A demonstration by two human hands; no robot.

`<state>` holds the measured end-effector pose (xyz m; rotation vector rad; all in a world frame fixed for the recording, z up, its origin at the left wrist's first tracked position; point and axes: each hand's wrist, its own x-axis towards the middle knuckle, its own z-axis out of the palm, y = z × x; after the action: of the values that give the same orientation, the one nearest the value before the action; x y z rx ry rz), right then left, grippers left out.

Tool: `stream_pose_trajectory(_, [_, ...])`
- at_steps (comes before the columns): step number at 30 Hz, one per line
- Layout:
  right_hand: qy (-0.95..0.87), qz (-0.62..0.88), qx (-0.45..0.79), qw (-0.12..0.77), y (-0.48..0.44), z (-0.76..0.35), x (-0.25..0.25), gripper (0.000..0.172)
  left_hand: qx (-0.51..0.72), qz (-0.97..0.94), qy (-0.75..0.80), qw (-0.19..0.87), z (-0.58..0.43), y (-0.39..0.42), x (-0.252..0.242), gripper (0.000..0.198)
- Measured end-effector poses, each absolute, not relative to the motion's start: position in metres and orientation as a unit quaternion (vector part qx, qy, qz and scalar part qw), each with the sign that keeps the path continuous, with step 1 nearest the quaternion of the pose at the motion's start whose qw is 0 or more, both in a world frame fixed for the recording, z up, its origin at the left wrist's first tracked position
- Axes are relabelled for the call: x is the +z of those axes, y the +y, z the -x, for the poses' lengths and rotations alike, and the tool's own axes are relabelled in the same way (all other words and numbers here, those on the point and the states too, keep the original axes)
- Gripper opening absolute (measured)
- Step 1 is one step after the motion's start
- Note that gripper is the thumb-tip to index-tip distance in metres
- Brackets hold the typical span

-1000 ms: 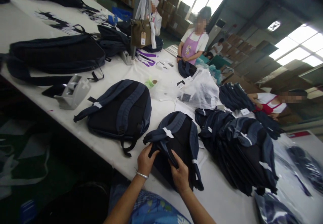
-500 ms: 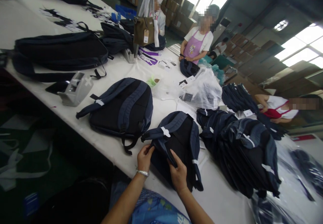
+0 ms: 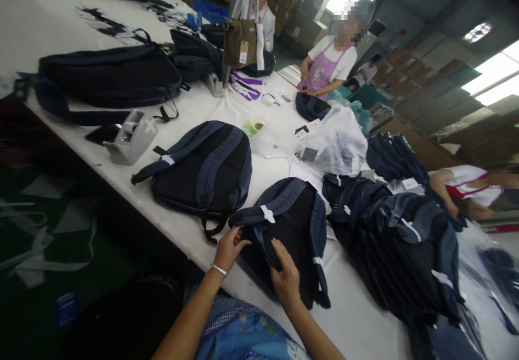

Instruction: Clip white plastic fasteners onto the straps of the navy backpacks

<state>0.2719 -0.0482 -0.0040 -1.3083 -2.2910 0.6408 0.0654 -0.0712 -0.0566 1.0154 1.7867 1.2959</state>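
A dark navy backpack (image 3: 294, 225) lies back-up on the white table (image 3: 259, 179) right in front of me, its straps bound with white tape. My left hand (image 3: 229, 247) pinches the lower end of a shoulder strap at the pack's near left corner. My right hand (image 3: 286, 276) lies on the pack's near edge, fingers curled over the fabric beside the same strap. A second, similar backpack (image 3: 206, 168) lies just to the left.
A heap of finished backpacks (image 3: 405, 241) rises on the right. A grey tape dispenser (image 3: 132, 141) stands at the left table edge, a large flat black bag (image 3: 109, 79) behind it. Clear plastic bags (image 3: 334, 144) sit mid-table. Other people work across and at the right.
My view has drifted so everything sits slightly further right. Both hands stay on the near backpack; the left has shifted a little along the strap end.
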Motion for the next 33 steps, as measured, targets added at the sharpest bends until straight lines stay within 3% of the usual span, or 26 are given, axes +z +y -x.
stream_pose_trajectory(5, [-0.817, 0.476, 0.239, 0.222, -0.048, -0.273, -0.005, 0.053, 0.514, -0.361, 0.693, 0.352, -0.065, -0.071, -0.055, 0.041])
stream_pose_trajectory(13, [-0.802, 0.488, 0.254, 0.236, -0.05, -0.27, -0.008, 0.048, 0.609, -0.166, 0.637, 0.442, -0.079, -0.067, -0.062, 0.021])
stream_pose_trajectory(26, [-0.916, 0.387, 0.105, 0.012, -0.072, -0.254, -0.017, 0.067, 0.629, 0.111, 0.579, 0.507, -0.09, -0.082, -0.087, 0.028])
stream_pose_trajectory(33, [-0.917, 0.38, 0.119, -0.008, -0.081, -0.252, -0.04, 0.072, 0.583, 0.075, 0.634, 0.502, -0.078, -0.1, -0.09, 0.027])
